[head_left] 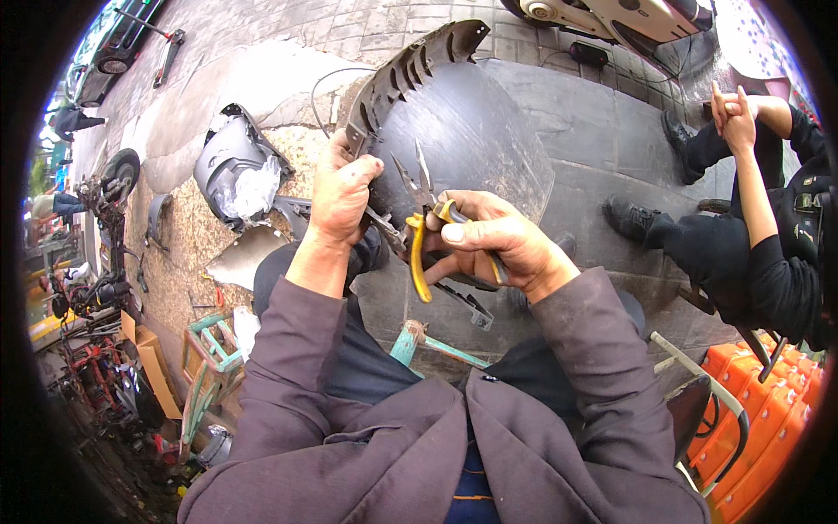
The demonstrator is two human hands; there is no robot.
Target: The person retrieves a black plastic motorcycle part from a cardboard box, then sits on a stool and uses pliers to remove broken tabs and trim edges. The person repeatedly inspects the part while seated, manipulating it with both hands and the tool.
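My left hand (342, 196) grips the near end of a black curved plastic panel (374, 103) with a row of slots along its edge. It arches up and away to the right. Behind it bulges a broad, dark, scratched surface (471, 131); whether the two are one piece I cannot tell. In my right hand (515, 243) is a pair of needle-nose pliers (417, 253) with yellow and black handles. Their jaws stand apart, pointing up beside my left thumb, with nothing visible between them. Below my hands, a thin dark strip (463, 301) is partly hidden.
On the ground at left lies a dark body panel (229, 166) with crumpled clear plastic on it. A green metal frame (209, 349) stands lower left, near motorcycle parts (100, 253). At right sits another person (733, 253), above orange plastic pieces (751, 419). A scooter (628, 17) is at the top.
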